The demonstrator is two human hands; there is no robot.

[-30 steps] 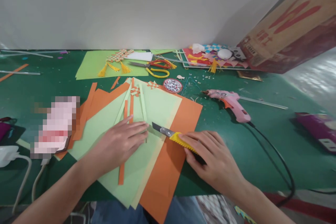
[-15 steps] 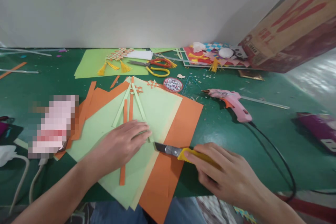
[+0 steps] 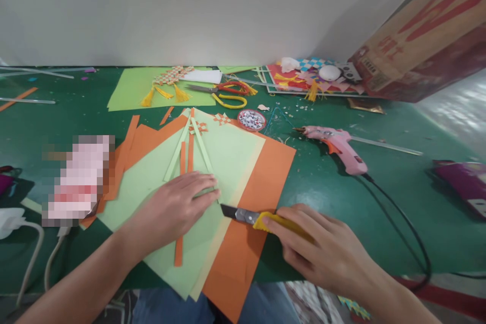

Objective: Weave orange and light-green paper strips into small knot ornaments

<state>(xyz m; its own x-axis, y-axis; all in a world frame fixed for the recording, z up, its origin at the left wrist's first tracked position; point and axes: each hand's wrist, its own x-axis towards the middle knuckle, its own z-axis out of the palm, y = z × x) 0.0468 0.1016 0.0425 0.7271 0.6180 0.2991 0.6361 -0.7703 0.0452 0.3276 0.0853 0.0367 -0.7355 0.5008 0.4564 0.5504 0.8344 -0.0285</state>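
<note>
Yellow-handled utility knife (image 3: 266,221), blade out: lying in the right hand's grasp, tip meeting the lower end of a pale green paper strip (image 3: 201,144).

Right hand (image 3: 309,238) is gripping the handle, blade lying low and nearly flat, presumably for control; left hand (image 3: 186,197) is resting flat, fingers extended and unclenched, over the strip, apparently steadying it against the pale green sheets (image 3: 239,154); an orange sheet (image 3: 266,182) is lying beneath, perhaps as backing. Containers: red-rimmed round dish (image 3: 252,129), holding small black-and-white pieces, possibly craft eyes; printed paper bag (image 3: 429,35), standing tilted at far right, contents not showing.
</note>
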